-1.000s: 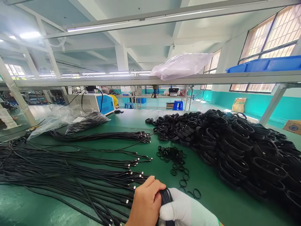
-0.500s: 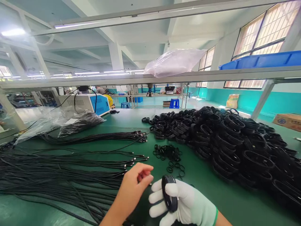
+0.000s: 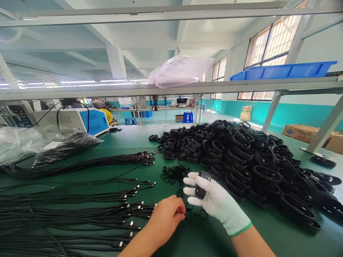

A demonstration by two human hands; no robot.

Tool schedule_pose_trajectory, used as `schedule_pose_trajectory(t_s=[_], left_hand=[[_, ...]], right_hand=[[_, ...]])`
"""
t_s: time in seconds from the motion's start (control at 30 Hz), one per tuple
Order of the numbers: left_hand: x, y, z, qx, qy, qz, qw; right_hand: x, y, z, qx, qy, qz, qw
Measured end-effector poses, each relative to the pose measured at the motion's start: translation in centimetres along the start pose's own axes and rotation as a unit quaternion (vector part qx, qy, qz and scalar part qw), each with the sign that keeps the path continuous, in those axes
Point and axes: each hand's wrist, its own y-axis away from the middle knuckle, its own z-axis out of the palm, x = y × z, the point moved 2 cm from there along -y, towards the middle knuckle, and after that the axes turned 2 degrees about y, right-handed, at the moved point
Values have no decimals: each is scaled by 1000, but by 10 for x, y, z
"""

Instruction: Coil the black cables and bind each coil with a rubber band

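Observation:
My right hand [image 3: 214, 200], in a white glove with a green cuff, grips a coiled black cable [image 3: 200, 191] between thumb and fingers, above the table. To its left is my bare left hand [image 3: 170, 216], fingertips pinched together; whatever they hold, if anything, is too small or hidden to make out. Small black rubber rings [image 3: 171, 174] lie in a loose pile just beyond the hands, and a few more are scattered beside my left fingertips. Straight black cables [image 3: 88, 214] with metal plug ends lie spread out left of my left hand.
A big heap of coiled black cables [image 3: 238, 153] covers the right side of the green table [image 3: 128, 141]. At the back left are a plastic bag of cables [image 3: 69, 146] and a blue-and-white machine [image 3: 93, 119]. Overhead, a shelf holds a blue tray [image 3: 284, 71] and a plastic bag [image 3: 182, 71].
My right hand has moved up and away with the coiled cable, toward the heap. My left hand has shifted slightly right and down, its fingers closing. The view has turned right.

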Motion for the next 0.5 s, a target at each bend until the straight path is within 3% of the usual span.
schedule_pose_trajectory(t_s=[0.1, 0.17, 0.23, 0.3, 0.37, 0.4, 0.43, 0.5], left_hand=[[2, -8, 17, -10, -15, 3, 1000], [-2, -8, 15, 8, -27, -5, 1000], [-7, -5, 7, 19, 69, -35, 997], [-12, 1, -2, 27, 283, -73, 956], [-15, 6, -5, 41, 485, -91, 869], [-15, 9, -5, 52, 537, -90, 837], [-16, 10, -2, 60, 559, -89, 822], [-20, 13, 5, 68, 550, -93, 827]], right_hand=[[10, -1, 5, -34, 4, 8, 999], [13, -1, 8, -38, 12, 2, 999], [14, -1, 12, -31, 29, -14, 999], [18, -1, 19, -29, 50, -34, 998], [26, -2, 28, -27, 77, -42, 996], [32, -3, 32, -18, 96, -38, 994], [38, -4, 35, -2, 117, -35, 993], [51, -5, 39, 23, 144, -34, 989]])
